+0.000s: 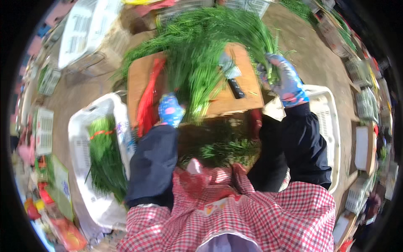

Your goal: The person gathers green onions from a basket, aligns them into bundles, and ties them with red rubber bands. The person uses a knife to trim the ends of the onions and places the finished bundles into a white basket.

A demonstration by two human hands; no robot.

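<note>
My right hand [287, 80], in a blue patterned glove, grips a bunch of garlic chives [271, 70] by the stalks at the right edge of the wooden board [250, 75]. My left hand [171, 110], gloved the same way, is blurred at the board's near edge. It sits between red plastic ties [150, 97] and a pile of loose chives [196, 72]. Whether its fingers hold anything cannot be told. On the board's right half lies a cleaver [231, 74], its black handle towards me. The chive heap spreads over the board's far edge.
To the left, a white plastic crate [80, 132] holds a tied chive bundle [107, 154]. Another white crate [335, 132] stands on the right, partly behind my arm. Chive scraps [226, 149] lie below the board. A white crate [78, 28] sits at far left.
</note>
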